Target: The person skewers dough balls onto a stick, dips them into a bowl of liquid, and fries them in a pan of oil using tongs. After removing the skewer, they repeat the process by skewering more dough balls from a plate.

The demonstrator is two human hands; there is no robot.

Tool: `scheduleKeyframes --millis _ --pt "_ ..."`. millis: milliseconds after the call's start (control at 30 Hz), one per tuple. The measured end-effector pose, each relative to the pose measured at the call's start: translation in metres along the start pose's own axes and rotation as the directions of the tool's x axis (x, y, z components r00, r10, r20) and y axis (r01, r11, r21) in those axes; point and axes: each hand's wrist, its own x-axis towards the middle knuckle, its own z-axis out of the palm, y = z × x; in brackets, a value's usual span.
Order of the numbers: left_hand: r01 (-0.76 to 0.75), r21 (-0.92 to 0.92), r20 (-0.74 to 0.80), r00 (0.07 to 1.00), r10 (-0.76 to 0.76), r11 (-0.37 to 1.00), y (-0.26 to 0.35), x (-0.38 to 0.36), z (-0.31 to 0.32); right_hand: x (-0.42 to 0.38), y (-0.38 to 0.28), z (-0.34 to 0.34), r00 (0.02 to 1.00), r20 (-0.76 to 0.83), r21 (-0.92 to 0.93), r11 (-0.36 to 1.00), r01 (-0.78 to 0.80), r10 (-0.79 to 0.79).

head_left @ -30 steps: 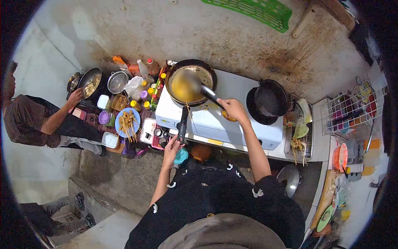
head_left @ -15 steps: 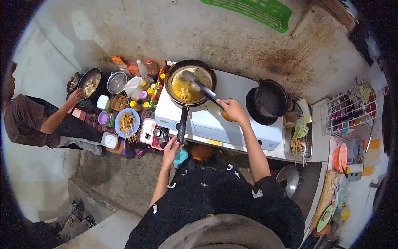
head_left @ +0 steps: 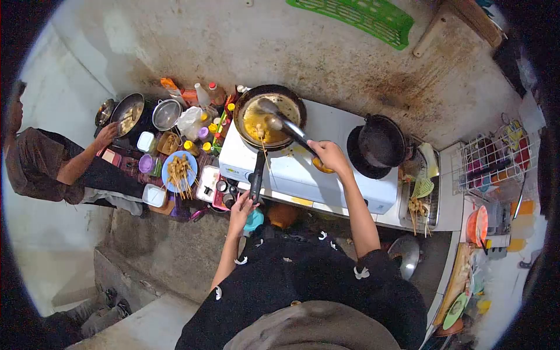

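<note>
A black frying pan [head_left: 294,107] sits on the left side of the white gas stove [head_left: 344,198]. Yellow oil or egg mixture covers its inside. My left hand [head_left: 238,213] is closed round the end of the pan's black handle. Over the pan, my right hand [head_left: 328,155] grips a dark-handled spatula [head_left: 296,134], its metal head blurred and low over the yellow food. One skewer [head_left: 266,156] rests in the pan with its stick across the near rim. Below my right hand shows part of a yellow-orange dish [head_left: 321,165].
Left of the stove stand a blue plate [head_left: 168,182] of skewers, bottles and a strainer [head_left: 165,115]. Another person [head_left: 49,166] works there at a second pan [head_left: 139,100]. A dark pot [head_left: 382,140] occupies the right burner, beside a tray [head_left: 433,219] with skewers.
The spatula's head has shifted slightly to the right within the pan. My left hand stays on the handle, and the view has moved a little.
</note>
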Motion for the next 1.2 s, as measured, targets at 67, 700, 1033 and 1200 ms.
scheduleKeyframes --millis 67,700,1033,1200 --pt "0.002 0.008 -0.001 1.0 -0.002 1.0 0.0 -0.003 0.001 0.001 0.004 0.003 0.999 -0.01 0.028 0.999 -0.038 0.038" --pt "0.019 -0.009 -0.035 0.999 -0.019 1.0 -0.005 0.005 -0.003 0.0 0.008 0.004 1.0 0.01 -0.055 0.998 0.008 -0.007" --pt "-0.47 0.695 0.123 0.823 0.555 0.543 0.059 0.044 0.04 -0.008 0.0 -0.001 0.998 -0.06 -0.042 0.999 -0.023 0.02" --pt "-0.26 0.894 0.108 0.915 0.389 0.364 0.069 0.07 0.047 0.002 0.014 0.008 0.998 -0.051 -0.066 0.998 0.019 -0.023"
